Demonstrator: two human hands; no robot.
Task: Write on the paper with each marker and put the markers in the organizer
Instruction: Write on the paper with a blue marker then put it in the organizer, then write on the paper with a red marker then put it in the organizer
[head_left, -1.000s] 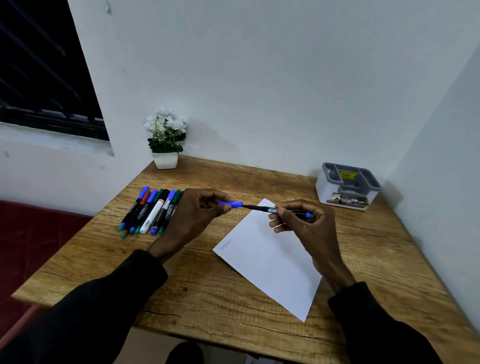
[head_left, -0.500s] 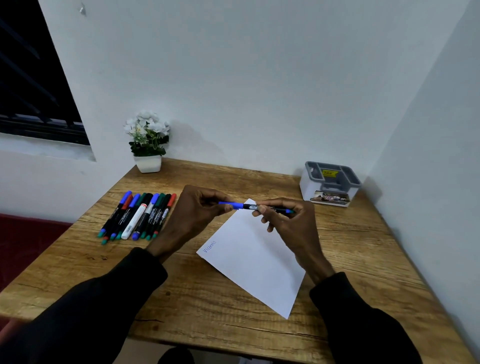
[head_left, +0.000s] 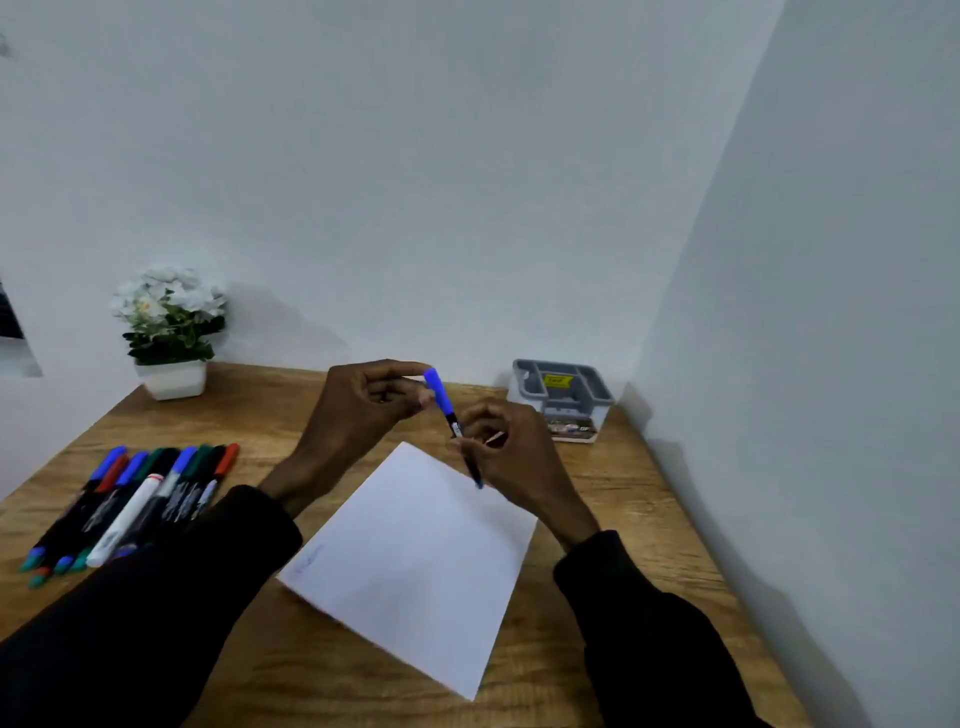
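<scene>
Head view: left hand (head_left: 358, 410), right hand (head_left: 514, 462), grips tight on blue marker (head_left: 445, 408) above paper (head_left: 415, 561), organizer (head_left: 563, 397) beyond

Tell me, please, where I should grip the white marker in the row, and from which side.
Probably at its near end, coming from above. The white marker lies flat on the table with other markers tight against both long sides, so fingers cannot fit mid-barrel; that end points toward the front edge.

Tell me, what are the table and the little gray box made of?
The table looks like wood, or maybe a wood-look board: it is brown and matte, with grain lines. The gray box, the organizer, looks like plastic: it has smooth moulded walls and dividers.
</scene>
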